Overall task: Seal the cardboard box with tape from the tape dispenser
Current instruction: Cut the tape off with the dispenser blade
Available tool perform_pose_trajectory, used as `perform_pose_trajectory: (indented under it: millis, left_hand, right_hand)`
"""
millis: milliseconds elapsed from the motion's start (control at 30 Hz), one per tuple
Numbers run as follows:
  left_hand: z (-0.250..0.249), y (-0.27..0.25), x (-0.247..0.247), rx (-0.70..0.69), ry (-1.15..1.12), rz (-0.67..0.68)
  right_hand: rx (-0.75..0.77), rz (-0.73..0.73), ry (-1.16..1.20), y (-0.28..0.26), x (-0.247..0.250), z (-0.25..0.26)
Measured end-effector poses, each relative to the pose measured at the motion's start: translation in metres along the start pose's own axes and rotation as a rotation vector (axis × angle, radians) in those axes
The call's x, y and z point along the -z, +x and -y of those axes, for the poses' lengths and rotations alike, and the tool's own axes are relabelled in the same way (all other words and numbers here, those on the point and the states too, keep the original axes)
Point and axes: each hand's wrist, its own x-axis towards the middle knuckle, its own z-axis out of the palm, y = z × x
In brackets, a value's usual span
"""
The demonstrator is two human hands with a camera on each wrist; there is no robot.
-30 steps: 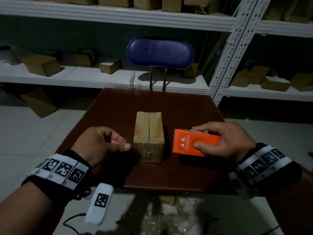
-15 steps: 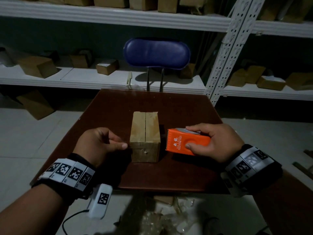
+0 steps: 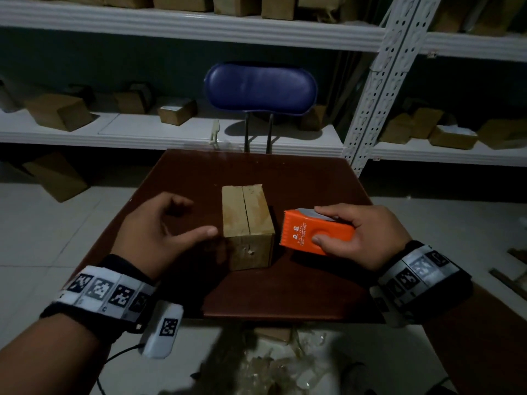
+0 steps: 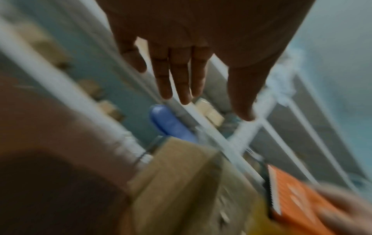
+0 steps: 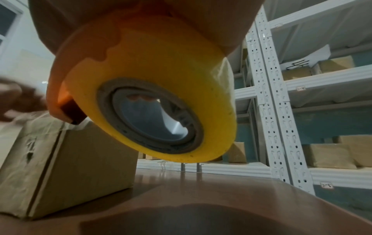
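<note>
A small cardboard box [image 3: 246, 220] stands on the dark red table [image 3: 285, 286], its two top flaps meeting along a middle seam. My right hand [image 3: 362, 235] grips an orange tape dispenser [image 3: 316, 233] just right of the box, toothed edge toward it. In the right wrist view the yellow tape roll [image 5: 153, 89] hangs above the table beside the box [image 5: 66, 167]. My left hand [image 3: 168, 229] is spread open left of the box, thumb tip nearly at its near left corner. The blurred left wrist view shows straight fingers [image 4: 177, 74] above the box [image 4: 177, 182] and the dispenser [image 4: 298, 198].
A blue chair back [image 3: 261, 88] stands behind the table. White shelves [image 3: 171, 132] with several cardboard boxes line the back wall, with a perforated post [image 3: 379, 89] at right. Crumpled clear tape scraps [image 3: 285, 363] lie on the floor below the table's near edge.
My left hand has uncurled from a loose fist to spread fingers beside the box. The right hand has carried the dispenser a little closer to the box.
</note>
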Motion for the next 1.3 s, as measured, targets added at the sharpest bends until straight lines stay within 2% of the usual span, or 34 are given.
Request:
perform_pose_trajectory:
  millis: [133, 200, 367, 467, 633, 800, 900, 1033, 1100, 1300]
  left_hand:
    - [-0.017, 0.011, -0.015, -0.278, 0.229, 0.16]
    - [-0.025, 0.019, -0.025, -0.369, 0.313, 0.224]
    - [-0.017, 0.044, -0.059, -0.501, 0.404, 0.479]
    - [0.002, 0.054, -0.073, -0.526, 0.264, 0.497]
    - [0.008, 0.065, -0.082, -0.506, 0.387, 0.592]
    - [0.012, 0.062, -0.081, -0.507, 0.327, 0.537]
    - [0.004, 0.059, -0.078, -0.465, 0.372, 0.613]
    - [0.004, 0.057, -0.079, -0.453, 0.259, 0.544]
    - [0.007, 0.058, -0.082, -0.459, 0.292, 0.587]
    - [0.011, 0.053, -0.083, -0.517, 0.168, 0.464]
  right_hand:
    - [-0.001, 0.02, -0.032, 0.001, 0.0, 0.002]
    - [-0.001, 0.025, -0.034, 0.001, 0.001, 0.004]
    - [-0.013, 0.045, -0.065, 0.002, 0.003, 0.003]
    - [-0.03, 0.059, -0.038, 0.002, 0.003, 0.0]
    - [-0.03, 0.085, -0.03, 0.005, 0.009, -0.003]
    - [-0.049, 0.097, -0.076, 0.004, 0.018, -0.007]
    - [-0.057, 0.089, -0.087, 0.004, 0.021, -0.009]
    - [-0.114, 0.154, -0.201, 0.009, 0.022, 0.002]
    - [-0.155, 0.163, -0.276, 0.015, 0.02, 0.008]
    - [-0.3, 0.196, -0.328, 0.033, 0.01, 0.027]
